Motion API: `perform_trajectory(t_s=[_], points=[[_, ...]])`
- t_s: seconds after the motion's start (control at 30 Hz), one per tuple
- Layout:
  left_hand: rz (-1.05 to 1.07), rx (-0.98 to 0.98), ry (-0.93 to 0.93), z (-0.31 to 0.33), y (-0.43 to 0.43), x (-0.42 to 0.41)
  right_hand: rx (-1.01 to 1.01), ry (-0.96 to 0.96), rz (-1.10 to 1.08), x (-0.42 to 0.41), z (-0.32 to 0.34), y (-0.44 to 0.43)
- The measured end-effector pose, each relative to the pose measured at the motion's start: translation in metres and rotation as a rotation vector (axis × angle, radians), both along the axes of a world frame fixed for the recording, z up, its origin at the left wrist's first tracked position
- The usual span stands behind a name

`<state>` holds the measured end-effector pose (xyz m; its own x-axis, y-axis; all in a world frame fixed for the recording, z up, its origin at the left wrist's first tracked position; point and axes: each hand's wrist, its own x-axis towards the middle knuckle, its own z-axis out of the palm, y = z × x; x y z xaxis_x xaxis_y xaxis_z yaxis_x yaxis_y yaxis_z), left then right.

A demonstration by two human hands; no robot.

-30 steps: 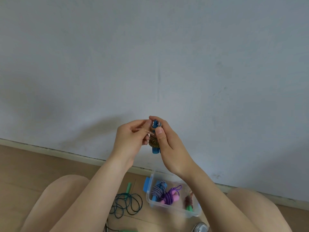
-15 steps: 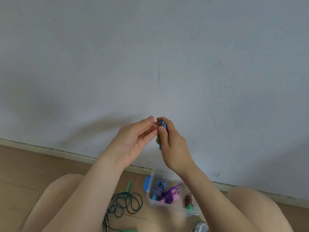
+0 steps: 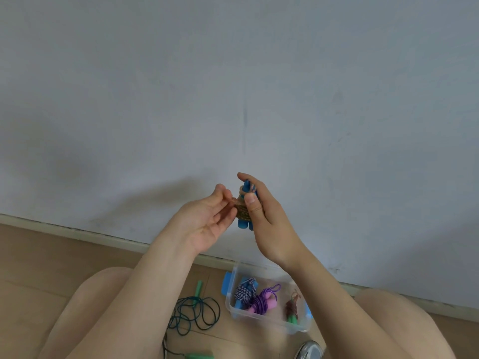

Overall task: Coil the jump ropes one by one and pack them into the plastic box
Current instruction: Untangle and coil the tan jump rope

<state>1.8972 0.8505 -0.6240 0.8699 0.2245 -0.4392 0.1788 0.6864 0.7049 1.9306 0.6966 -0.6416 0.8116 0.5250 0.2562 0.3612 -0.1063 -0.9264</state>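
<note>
Rope work is seen from the single head view, carried out in the air before a pale wall (image 3: 233, 86). A blue-handled jump rope (image 3: 243, 212) is held upright in the right hand (image 3: 267, 218): the two blue handles are kept side by side, with the brownish speckled cord wound around them. The right thumb is pressed flat onto the windings and the fingers are curled behind the handles, presumably so that the turns are kept from slipping. The loose end of the cord is pinched between the thumb and fingertips of the left hand (image 3: 207, 221), just beside the bundle, its other fingers loosely curled; the end appears to be held taut for a last turn or a tuck.

Below, between the knees, the clear plastic box (image 3: 259, 318) is stood on the wooden floor (image 3: 39, 255) within easy reach. Three coiled ropes are already laid inside: a striped rope (image 3: 243, 291), a purple rope with pink handles (image 3: 264, 301) and a brown rope with green handles (image 3: 291, 308). A dark green rope (image 3: 194, 314) is left uncoiled on the floor just beside the box, judged to be dealt with afterwards.
</note>
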Motion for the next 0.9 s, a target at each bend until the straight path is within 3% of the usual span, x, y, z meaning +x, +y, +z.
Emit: perform_trajectory(t_s=[0.3,0.7,0.9], points=[[-0.126,0.707,-0.060,-0.010,-0.008,0.003,0.061,0.118,0.031,-0.003,-0.009,-0.002],[-0.109,0.886,-0.307,-0.010,-0.008,-0.006,0.186,0.247,-0.091,-0.009,0.000,-0.001],[0.055,1.035,-0.355,-0.009,-0.013,-0.006,0.218,0.243,-0.097,-0.012,0.002,0.000]])
